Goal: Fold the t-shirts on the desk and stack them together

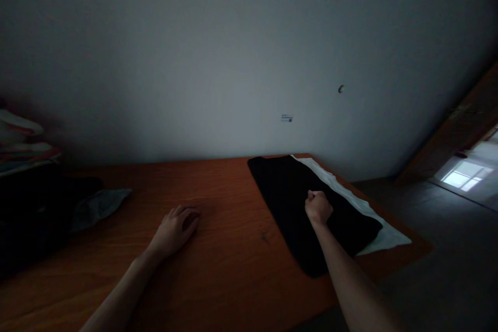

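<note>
My left hand [175, 229] rests on the wooden table [229, 249], left of centre, its fingers slightly curled and apart, holding nothing. Over the black folded cloth [286, 202] on the right is my right hand [318, 208], its fingers curled closed. Whether those fingers pinch some of the cloth or anything else is too dark to tell. A white cloth [383, 231] lies under the black one and sticks out along its right side.
Dark items [31, 212] and a greyish sheet or bag [101, 207] lie at the left, with striped cloths [23, 140] stacked above. A pale wall [218, 62] rises behind the table. A brown door [447, 124] stands at the far right.
</note>
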`<state>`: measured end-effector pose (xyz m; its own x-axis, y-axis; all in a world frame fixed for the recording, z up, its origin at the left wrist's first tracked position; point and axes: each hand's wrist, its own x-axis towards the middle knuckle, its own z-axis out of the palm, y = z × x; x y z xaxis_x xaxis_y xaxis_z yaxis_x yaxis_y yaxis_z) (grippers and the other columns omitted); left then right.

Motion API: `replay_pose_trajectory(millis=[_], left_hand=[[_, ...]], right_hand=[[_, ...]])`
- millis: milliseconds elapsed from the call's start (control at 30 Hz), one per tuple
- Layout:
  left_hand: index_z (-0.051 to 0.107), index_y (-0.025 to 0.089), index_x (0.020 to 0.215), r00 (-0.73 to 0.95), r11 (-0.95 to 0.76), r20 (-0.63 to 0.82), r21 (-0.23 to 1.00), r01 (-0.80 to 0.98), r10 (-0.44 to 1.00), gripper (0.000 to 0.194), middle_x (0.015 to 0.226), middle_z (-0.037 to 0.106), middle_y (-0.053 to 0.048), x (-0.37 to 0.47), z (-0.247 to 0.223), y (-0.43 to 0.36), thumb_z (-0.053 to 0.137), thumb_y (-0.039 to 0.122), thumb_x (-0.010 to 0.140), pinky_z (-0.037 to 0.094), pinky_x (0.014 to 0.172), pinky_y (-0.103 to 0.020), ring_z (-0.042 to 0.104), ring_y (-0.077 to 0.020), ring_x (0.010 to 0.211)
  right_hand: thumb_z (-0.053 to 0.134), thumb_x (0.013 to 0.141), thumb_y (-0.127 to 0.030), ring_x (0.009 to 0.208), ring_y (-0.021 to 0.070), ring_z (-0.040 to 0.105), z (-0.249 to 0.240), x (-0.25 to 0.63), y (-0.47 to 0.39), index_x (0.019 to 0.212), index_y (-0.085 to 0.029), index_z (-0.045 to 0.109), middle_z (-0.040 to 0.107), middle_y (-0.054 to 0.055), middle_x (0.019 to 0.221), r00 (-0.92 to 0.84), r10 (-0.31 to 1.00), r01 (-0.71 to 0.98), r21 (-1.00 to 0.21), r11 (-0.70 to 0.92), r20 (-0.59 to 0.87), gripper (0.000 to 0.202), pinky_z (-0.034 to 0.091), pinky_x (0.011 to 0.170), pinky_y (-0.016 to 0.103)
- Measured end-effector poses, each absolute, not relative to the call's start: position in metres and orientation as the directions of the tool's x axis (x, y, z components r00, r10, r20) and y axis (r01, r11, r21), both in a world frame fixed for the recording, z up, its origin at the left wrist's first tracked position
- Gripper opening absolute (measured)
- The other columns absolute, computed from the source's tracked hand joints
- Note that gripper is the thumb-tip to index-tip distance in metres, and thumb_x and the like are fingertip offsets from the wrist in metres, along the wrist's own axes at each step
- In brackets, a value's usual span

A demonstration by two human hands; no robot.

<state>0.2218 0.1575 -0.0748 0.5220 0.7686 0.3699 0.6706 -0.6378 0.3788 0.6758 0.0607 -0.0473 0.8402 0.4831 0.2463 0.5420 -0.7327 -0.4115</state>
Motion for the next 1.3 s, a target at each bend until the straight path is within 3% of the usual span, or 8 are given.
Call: replay_pose_trajectory(millis=[233,433,567,867,1067,1167,1233,1300], left_hand=[[0.073,0.023,0.107,0.525,-0.639,0.369,0.371,0.673,0.767,0.034,0.116,0.071,-0.010,0.221,-0.076,0.157,0.048,0.042,0.095,0.053,0.098,-0.046,0.067,-0.0274,0.106],[0.073,0.024,0.106,0.520,-0.639,0.374,0.383,0.667,0.768,0.031,0.117,0.071,-0.009,0.223,-0.075,0.156,0.049,0.040,0.095,0.052,0.097,-0.045,0.066,-0.0265,0.106],[0.073,0.024,0.106,0.517,-0.634,0.370,0.383,0.671,0.772,0.032,0.117,0.070,-0.009,0.223,-0.076,0.156,0.049,0.040,0.095,0.052,0.097,-0.046,0.066,-0.0274,0.106],[0.073,0.024,0.106,0.523,-0.637,0.366,0.378,0.672,0.770,0.032,0.118,0.070,-0.009,0.223,-0.074,0.155,0.049,0.041,0.095,0.051,0.099,-0.045,0.065,-0.0266,0.108],[0.072,0.024,0.107,0.523,-0.633,0.359,0.383,0.673,0.773,0.033,0.117,0.071,-0.009,0.222,-0.077,0.158,0.048,0.044,0.095,0.053,0.097,-0.046,0.066,-0.0270,0.106],[0.069,0.023,0.109,0.493,-0.621,0.381,0.413,0.666,0.782,0.036,0.113,0.071,-0.010,0.222,-0.076,0.159,0.051,0.049,0.093,0.054,0.096,-0.046,0.068,-0.0283,0.104],[0.066,0.022,0.112,0.451,-0.602,0.403,0.461,0.652,0.796,0.039,0.113,0.072,-0.010,0.222,-0.072,0.158,0.052,0.053,0.092,0.054,0.097,-0.046,0.068,-0.0286,0.105],[0.064,0.022,0.114,0.392,-0.562,0.406,0.533,0.632,0.826,0.042,0.113,0.072,-0.010,0.222,-0.067,0.157,0.050,0.056,0.093,0.055,0.097,-0.043,0.069,-0.0275,0.105]], right_hand=[[0.036,0.105,-0.042,0.111,0.0215,0.068,-0.028,0.675,0.083,0.126,-0.021,0.060,0.071,0.011,0.121,0.793,0.545,0.606,-0.456,-0.652,0.273,0.039,0.047,0.090,0.029],[0.058,0.095,-0.039,0.122,0.0388,0.059,-0.039,0.688,0.058,0.119,-0.014,0.069,0.063,0.022,0.127,0.811,0.547,0.582,-0.379,-0.719,0.208,0.037,0.048,0.094,0.051],[0.056,0.095,-0.030,0.113,0.0336,0.064,-0.049,0.690,0.051,0.103,-0.016,0.073,0.067,0.018,0.114,0.789,0.581,0.609,-0.380,-0.697,0.199,0.024,0.049,0.091,0.045],[0.045,0.096,-0.026,0.115,0.0346,0.062,-0.034,0.675,0.065,0.106,-0.011,0.065,0.064,0.022,0.120,0.851,0.440,0.520,-0.576,-0.631,0.286,0.026,0.047,0.095,0.046],[0.035,0.101,-0.027,0.116,0.0277,0.064,-0.003,0.617,0.095,0.115,-0.011,0.057,0.067,0.023,0.119,0.787,0.464,0.595,-0.703,-0.390,0.408,0.031,0.045,0.100,0.037],[0.041,0.102,-0.036,0.110,0.0227,0.066,0.023,0.562,0.097,0.109,-0.017,0.060,0.071,0.015,0.114,0.559,0.662,0.672,-0.740,-0.009,0.500,0.027,0.049,0.097,0.034],[0.050,0.099,-0.048,0.106,0.0214,0.068,0.039,0.528,0.089,0.107,-0.020,0.064,0.074,0.011,0.110,0.081,0.868,0.531,-0.758,0.378,0.490,0.032,0.051,0.095,0.036],[0.058,0.096,-0.052,0.106,0.0193,0.069,0.050,0.507,0.080,0.106,-0.022,0.067,0.074,0.008,0.111,-0.260,0.866,0.364,-0.788,0.497,0.426,0.033,0.051,0.097,0.035]])
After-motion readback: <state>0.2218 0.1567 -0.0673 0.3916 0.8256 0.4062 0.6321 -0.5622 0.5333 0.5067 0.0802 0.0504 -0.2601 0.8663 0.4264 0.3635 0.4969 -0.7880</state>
